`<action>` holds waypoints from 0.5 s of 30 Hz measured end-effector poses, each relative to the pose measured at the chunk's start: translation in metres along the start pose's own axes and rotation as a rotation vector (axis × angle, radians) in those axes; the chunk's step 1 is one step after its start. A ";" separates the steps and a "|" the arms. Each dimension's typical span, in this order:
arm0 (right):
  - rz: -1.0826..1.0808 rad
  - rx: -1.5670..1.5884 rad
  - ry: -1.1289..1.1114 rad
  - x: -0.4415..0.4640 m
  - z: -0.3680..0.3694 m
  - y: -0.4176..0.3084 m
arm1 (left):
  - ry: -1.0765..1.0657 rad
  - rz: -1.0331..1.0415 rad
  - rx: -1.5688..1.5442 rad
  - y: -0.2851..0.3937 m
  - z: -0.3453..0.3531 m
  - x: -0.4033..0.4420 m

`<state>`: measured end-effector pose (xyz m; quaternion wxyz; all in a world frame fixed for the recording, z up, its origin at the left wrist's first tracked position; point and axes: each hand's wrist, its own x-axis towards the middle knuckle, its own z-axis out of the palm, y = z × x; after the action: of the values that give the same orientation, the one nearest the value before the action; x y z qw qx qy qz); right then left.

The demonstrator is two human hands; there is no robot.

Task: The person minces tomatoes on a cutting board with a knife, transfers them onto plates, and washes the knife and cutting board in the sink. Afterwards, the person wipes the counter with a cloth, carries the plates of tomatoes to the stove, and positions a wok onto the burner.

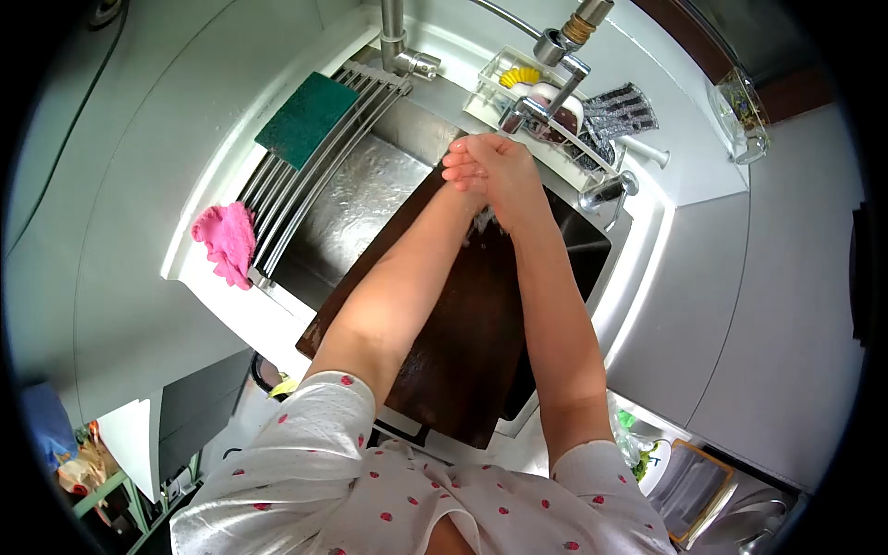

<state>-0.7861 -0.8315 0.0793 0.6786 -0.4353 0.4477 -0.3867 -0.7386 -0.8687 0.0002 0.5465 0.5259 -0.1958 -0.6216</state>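
My right hand [511, 176] is bent over my left hand [475, 188] under the tap [527, 113]. Its fingers are curled, apparently round the left hand or wrist. Most of my left hand is hidden beneath it, so its fingers cannot be told apart. Below both hands a dark brown wooden board [462, 314] lies slanted across the sink [356, 208]. Water wets the board just under my wrists.
Left of the hands, a metal rack [277, 208] spans the sink, bearing a green scouring pad [307, 120] and a pink cloth [225, 242]. Behind the tap stands a white caddy [483, 97] with a yellow scrubber [520, 77]. A glass jar [740, 116] stands far right.
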 end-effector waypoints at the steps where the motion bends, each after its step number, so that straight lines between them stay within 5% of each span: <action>1: -0.044 -0.081 0.008 0.000 0.000 -0.001 | 0.043 0.047 0.092 -0.003 0.003 0.003; 4: -0.182 -0.037 0.145 0.017 0.008 0.004 | 0.206 0.266 0.742 -0.004 0.008 0.008; 7: -0.280 -0.169 0.013 0.051 0.010 0.004 | 0.419 0.567 1.436 0.007 0.003 0.004; 9: -0.138 -0.259 0.126 0.079 0.024 -0.003 | 0.339 0.727 1.507 0.018 -0.021 0.000; 10: -0.155 -0.243 0.176 0.094 0.031 0.000 | 0.052 0.667 1.260 0.026 -0.047 -0.010; 15: -0.052 -0.067 0.184 0.119 0.074 -0.006 | 0.004 0.488 1.325 0.034 -0.141 -0.045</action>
<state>-0.6812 -0.9236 0.0687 0.6094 -0.4319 0.5093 -0.4275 -0.6074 -0.7933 -0.0046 0.2356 0.6901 -0.6443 -0.2304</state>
